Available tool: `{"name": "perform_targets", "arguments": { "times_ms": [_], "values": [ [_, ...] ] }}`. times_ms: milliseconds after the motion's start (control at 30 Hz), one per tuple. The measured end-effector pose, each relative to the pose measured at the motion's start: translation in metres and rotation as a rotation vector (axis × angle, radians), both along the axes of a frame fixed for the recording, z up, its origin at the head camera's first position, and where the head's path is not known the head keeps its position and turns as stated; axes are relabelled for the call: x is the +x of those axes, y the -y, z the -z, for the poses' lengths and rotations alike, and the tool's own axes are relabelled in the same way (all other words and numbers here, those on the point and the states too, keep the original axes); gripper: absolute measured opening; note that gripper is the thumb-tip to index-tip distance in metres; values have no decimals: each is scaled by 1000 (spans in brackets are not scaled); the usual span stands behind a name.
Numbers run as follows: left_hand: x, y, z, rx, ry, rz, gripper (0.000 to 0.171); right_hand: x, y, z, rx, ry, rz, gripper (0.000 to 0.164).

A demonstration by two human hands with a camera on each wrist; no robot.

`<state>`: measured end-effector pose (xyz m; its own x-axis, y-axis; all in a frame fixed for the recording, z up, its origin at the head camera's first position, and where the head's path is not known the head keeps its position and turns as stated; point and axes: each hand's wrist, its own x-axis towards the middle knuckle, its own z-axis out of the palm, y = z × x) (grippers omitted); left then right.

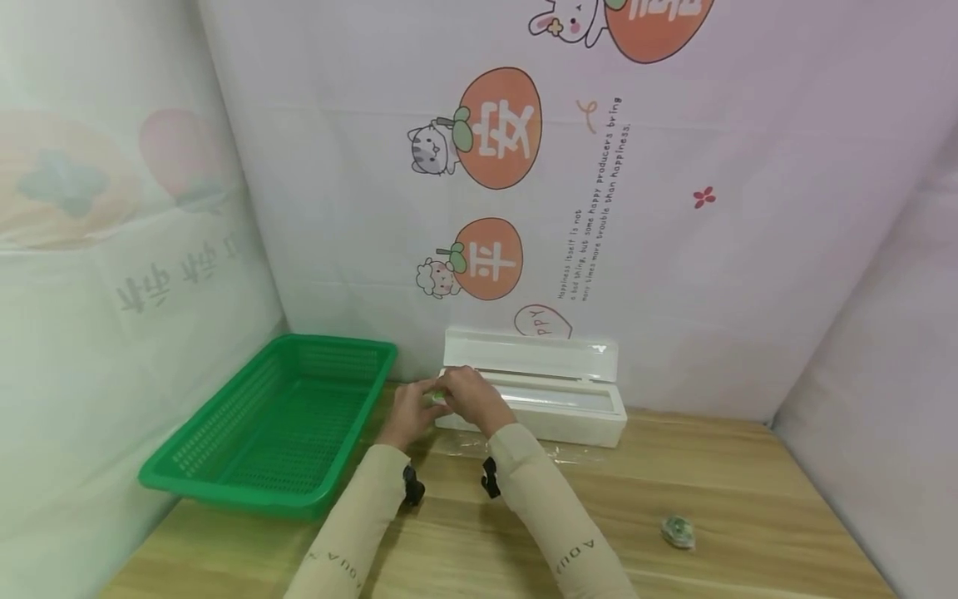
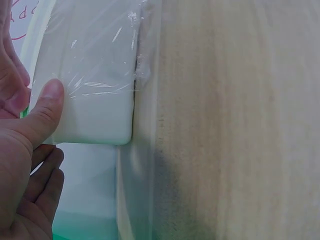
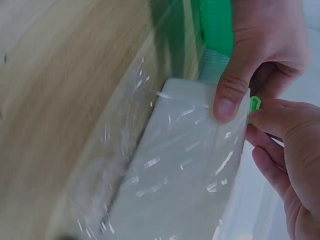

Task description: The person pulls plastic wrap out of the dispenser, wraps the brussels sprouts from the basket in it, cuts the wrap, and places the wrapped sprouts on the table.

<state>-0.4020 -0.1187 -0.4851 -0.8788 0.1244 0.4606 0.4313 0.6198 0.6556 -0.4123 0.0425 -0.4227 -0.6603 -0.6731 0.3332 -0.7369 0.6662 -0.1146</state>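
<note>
A long white cling film dispenser box [image 1: 572, 425] stands on the table, its lid [image 1: 531, 356] raised against the wall. Clear cling film [image 3: 107, 150] hangs over the front of the box and onto the wood. My left hand [image 1: 407, 413] grips the box's left end, its thumb [image 2: 50, 102] pressed on the front face. Between thumb and fingers, my right hand [image 1: 473, 398] pinches a small green slider [image 3: 255, 105] at the box's top edge, right by the left hand. Its inner fingers are partly hidden in the head view.
A green plastic basket [image 1: 224, 492] stands left of the box, near the left wall. On the table's right side lies a small greenish thing wrapped in clear film [image 1: 678, 532]. Printed white cloth walls [image 1: 359, 208] enclose the wooden table [image 1: 718, 466].
</note>
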Motion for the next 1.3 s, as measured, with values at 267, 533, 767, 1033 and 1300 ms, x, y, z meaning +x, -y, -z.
{"name": "perform_targets", "arguments": {
  "times_ms": [267, 533, 767, 1033, 1300],
  "values": [
    [0, -8, -5, 24, 56, 6, 52, 5, -17, -10, 85, 43, 42, 19],
    [1, -9, -11, 14, 68, 1, 54, 4, -80, -26, 110, 151, 24, 17],
    [-2, -4, -18, 1, 100, 0, 63, 18, -180, -37, 118, 143, 30, 38],
    [0, -4, -16, 0, 88, -7, 61, 33, -263, -32, 126, 105, 90, 47],
    [8, 0, -20, -151, 120, -10, 54, 49, -263, -36, 197, 78, 109, 15]
  ]
}}
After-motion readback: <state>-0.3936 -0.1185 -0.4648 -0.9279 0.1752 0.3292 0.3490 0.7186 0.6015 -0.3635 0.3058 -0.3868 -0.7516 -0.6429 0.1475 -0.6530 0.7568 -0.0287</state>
